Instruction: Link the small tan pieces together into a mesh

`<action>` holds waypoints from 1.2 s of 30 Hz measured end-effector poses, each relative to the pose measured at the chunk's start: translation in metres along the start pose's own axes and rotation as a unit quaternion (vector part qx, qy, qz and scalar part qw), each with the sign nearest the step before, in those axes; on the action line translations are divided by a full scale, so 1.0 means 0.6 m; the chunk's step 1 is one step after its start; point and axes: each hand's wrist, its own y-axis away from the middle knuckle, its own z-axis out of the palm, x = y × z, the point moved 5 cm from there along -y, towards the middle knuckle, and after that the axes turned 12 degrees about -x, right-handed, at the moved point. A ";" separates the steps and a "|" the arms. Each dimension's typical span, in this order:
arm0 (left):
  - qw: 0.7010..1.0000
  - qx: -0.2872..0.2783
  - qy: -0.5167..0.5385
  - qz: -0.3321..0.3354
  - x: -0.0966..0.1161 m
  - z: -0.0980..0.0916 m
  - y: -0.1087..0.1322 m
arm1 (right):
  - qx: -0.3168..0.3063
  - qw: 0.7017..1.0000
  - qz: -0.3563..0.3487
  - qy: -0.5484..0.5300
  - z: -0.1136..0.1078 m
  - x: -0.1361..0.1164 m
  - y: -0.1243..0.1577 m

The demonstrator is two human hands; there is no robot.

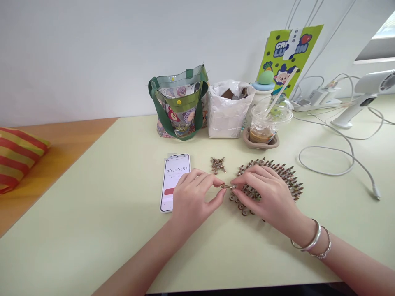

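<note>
My left hand (195, 198) and my right hand (265, 198) meet above the table, pinching a small brass-coloured bolt-like piece (227, 186) between their fingertips. The right hand rests over a large curved cluster of small metal fittings with round washers (271, 177), hiding its middle. A smaller cluster of the same fittings (218, 165) lies just above the gap between my hands. The left hand's heel partly covers a white smartphone (174, 181) whose timer reads 00:00:51.
A green-handled clear tote bag with cartoon prints (179, 107), a white paper bag (228, 111) and an iced drink cup on a tray (262, 127) stand along the back of the pale green table (92, 230). White cables (327, 164) lie at the right.
</note>
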 end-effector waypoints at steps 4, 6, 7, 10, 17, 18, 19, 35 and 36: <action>1.000 0.002 0.010 0.022 0.002 0.001 0.000 | -0.045 0.997 0.018 -0.053 0.008 0.005 0.000; 0.999 0.009 0.017 0.030 0.002 0.001 0.001 | -0.067 0.994 0.031 -0.078 0.012 0.006 0.000; 0.999 0.015 0.018 0.034 0.002 0.000 0.002 | -0.076 0.992 0.037 -0.089 0.014 0.007 0.000; 0.998 0.035 0.012 0.047 0.004 -0.004 0.003 | -0.093 0.986 0.053 -0.126 0.017 0.008 0.000; 0.996 0.062 0.008 0.069 0.008 -0.007 0.005 | -0.131 0.963 0.070 -0.223 0.020 0.004 -0.003; 0.995 0.065 0.008 0.069 0.008 -0.008 0.005 | -0.129 0.963 0.069 -0.225 0.019 0.003 -0.003; 0.995 0.068 0.007 0.068 0.009 -0.009 0.005 | -0.123 0.965 0.068 -0.224 0.017 0.003 -0.004; 0.996 0.046 0.033 0.075 0.008 -0.007 0.003 | -0.084 0.979 0.027 -0.185 0.011 0.002 -0.002; 0.996 0.044 0.035 0.076 0.008 -0.007 0.003 | -0.085 0.978 0.028 -0.186 0.011 0.002 -0.002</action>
